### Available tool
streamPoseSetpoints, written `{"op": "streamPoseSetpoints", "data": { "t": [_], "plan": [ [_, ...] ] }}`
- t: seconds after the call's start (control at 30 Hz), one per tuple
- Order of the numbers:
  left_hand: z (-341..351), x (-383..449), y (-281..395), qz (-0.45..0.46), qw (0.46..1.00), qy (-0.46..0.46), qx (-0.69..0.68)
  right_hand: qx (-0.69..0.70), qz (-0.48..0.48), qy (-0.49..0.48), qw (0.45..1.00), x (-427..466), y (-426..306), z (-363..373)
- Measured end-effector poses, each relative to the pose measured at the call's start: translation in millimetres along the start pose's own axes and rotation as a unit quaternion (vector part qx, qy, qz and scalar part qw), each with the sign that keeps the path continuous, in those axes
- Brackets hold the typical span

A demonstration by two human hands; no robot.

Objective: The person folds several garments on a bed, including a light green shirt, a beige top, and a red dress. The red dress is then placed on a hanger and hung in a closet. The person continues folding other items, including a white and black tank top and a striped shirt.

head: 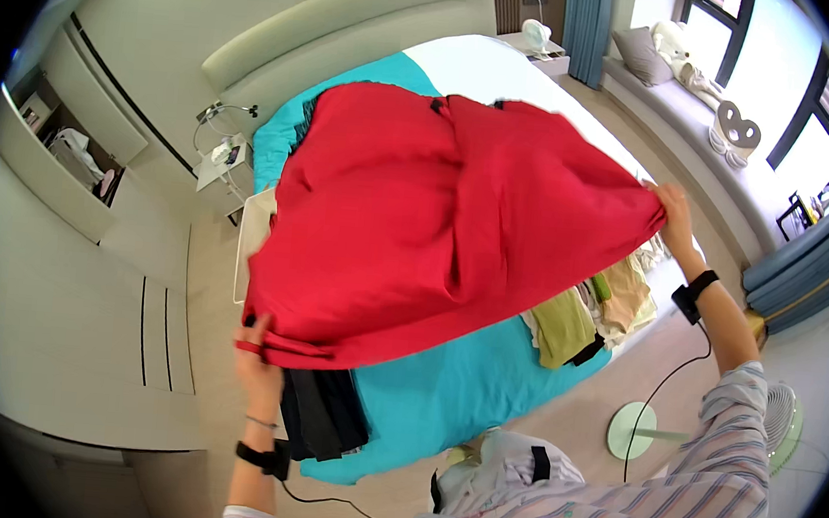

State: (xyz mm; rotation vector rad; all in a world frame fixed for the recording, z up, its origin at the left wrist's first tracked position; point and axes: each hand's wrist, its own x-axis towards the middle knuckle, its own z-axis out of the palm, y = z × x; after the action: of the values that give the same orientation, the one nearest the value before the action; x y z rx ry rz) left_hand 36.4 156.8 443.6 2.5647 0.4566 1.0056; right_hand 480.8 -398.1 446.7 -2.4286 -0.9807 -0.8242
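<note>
A large red cloth (389,206), perhaps a garment or cover, spreads over the middle of the bed between my hands. At its lower left corner my left hand (259,356) grips the gathered edge. My right hand (674,214) pinches the cloth's right corner, held out to the side. Beneath it lies a turquoise bed sheet (448,386), partly hidden. Dark folded trousers (322,412) hang at the bed's near left edge. Olive and beige clothes (562,325) lie under the cloth's right side. Some dark fabric shows along the cloth's far edge.
White bedding (481,67) covers the bed's far right. Nightstands flank the headboard (352,28); the left one (224,167) holds small items. A cushioned window seat (701,143) runs along the right. A standing fan's base (631,431) rests on the floor near my right side. Cables trail from both wrist straps.
</note>
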Motion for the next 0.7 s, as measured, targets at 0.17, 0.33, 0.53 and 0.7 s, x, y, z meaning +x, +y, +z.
{"op": "streamPoseSetpoints", "data": {
  "t": [0.17, 0.33, 0.53, 0.7],
  "plan": [
    [101.2, -94.5, -27.0, -0.001, 0.978, -0.173, 0.115, -0.136, 0.073, -0.191, 0.969, -101.3, 31.0, 69.5],
    [189.2, -202.3, -46.3, -0.007, 0.944, -0.293, 0.152, -0.218, 0.066, -0.320, 0.920, -195.0, 60.0, 139.1],
    [255.7, -292.7, -40.1, -0.079, 0.894, -0.393, 0.201, -0.227, 0.076, -0.414, 0.878, -271.0, 93.1, 177.2],
    [277.6, -325.9, -16.9, -0.195, 0.888, -0.385, 0.158, -0.201, 0.075, -0.437, 0.873, -297.8, 124.9, 179.1]
  ]
}}
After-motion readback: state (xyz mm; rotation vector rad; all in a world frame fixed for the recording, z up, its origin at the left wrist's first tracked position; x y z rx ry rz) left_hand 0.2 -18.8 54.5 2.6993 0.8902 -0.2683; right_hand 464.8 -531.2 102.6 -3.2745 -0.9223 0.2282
